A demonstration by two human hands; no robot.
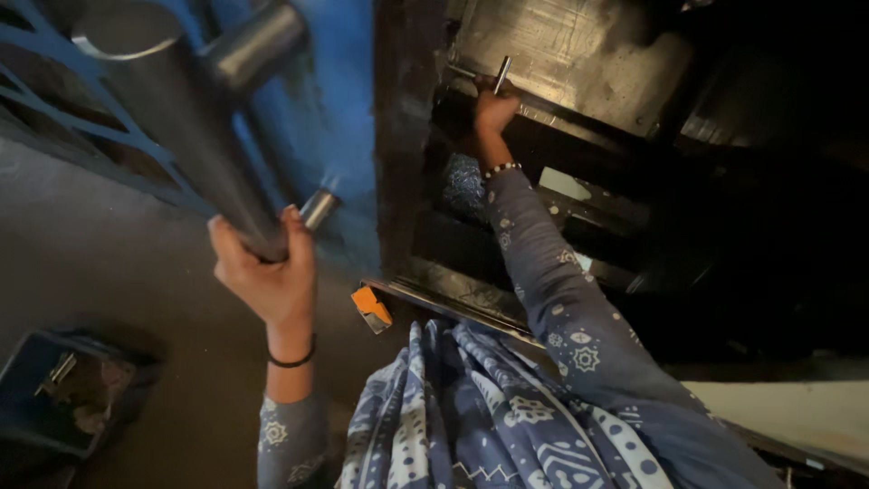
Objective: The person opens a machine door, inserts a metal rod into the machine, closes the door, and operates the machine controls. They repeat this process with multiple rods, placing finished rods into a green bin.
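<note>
In the head view, the left hand (272,276) is gripping a thick grey steel bar (195,136), fingers closed around it, before blue machine framing (335,100). The right hand (493,109) is closing on a small metal pin (502,74) at the dark machine plate (561,54). An orange block (371,306) is lying below; a blue tray (54,389) is sitting on the floor.

Floor: grey concrete floor (136,272), dim, filling the view from about 7 to 10 o'clock.
On it, 8 o'clock: a dark blue open box (36,398) with metal bits (59,369) inside, too dark to tell apart.
On it, centre: a small orange block (371,303) at the foot of the black machine frame (394,181).
</note>
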